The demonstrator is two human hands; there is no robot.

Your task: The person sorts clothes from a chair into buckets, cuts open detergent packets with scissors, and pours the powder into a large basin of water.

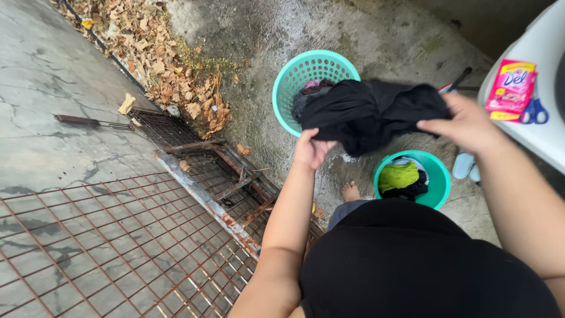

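Both hands hold a black garment (371,112) stretched between them in the upper middle of the frame, above a teal basket (297,73) and a smaller teal bucket (438,185). The left hand (312,147) is closed on the lower left edge of the cloth; the right hand (468,123) pinches its right end. The fabric is soft and limp, probably light (heavier if damp, which I cannot tell), so it sags in the middle and is best gripped by bunched edges or corners. The bucket holds a yellow-green cloth (397,175). Below is wet, rough concrete (376,35), with dry leaves (170,65) and a rusty grate (118,241) at left. At upper right, a white machine (544,138) carries a pink packet (511,88) and blue scissors (534,111).
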